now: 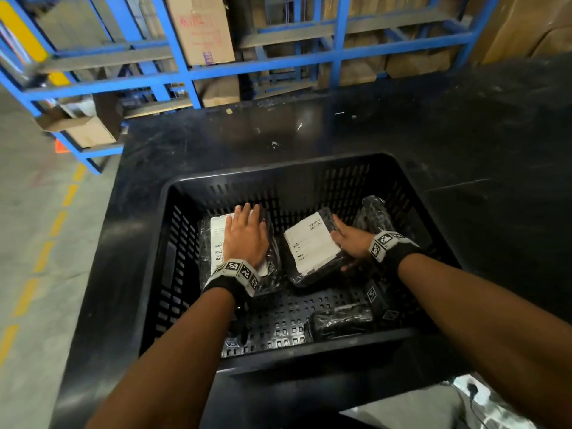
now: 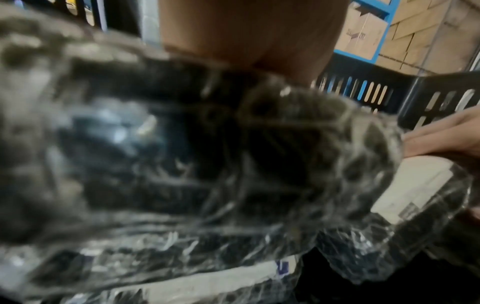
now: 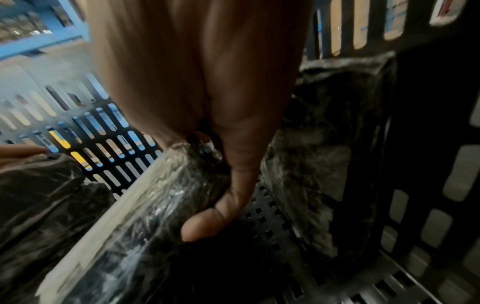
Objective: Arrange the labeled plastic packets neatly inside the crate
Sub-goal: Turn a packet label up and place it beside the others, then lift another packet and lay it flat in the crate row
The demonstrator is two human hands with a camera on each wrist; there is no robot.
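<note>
You are mid-arrangement: two labelled packets already lie side by side against the far wall of the black slotted crate (image 1: 173, 274), which sits on the dark worktop (image 1: 464, 134). Your left hand (image 1: 246, 236) lies flat, fingers straight, pressing the left packet (image 1: 216, 230) down onto the crate floor. Your right hand (image 1: 349, 243) grips the right packet (image 1: 312, 246) by its near edge, thumb on top and fingers curled beneath; the right wrist view shows that packet tilted off the floor.

Next, I judge, you lower that packet flat and slide it snug beside the left one, label up. After that come the loose packet leaning in the far right corner (image 1: 376, 215) and the one lying by the near wall (image 1: 340, 320).

The packets are soft, pillow-shaped bundles of dark contents in crinkled clear film, each with a white paper label. The film looks slippery and yields, so grip an edge, not the face. The crate is rigid perforated plastic.
</note>
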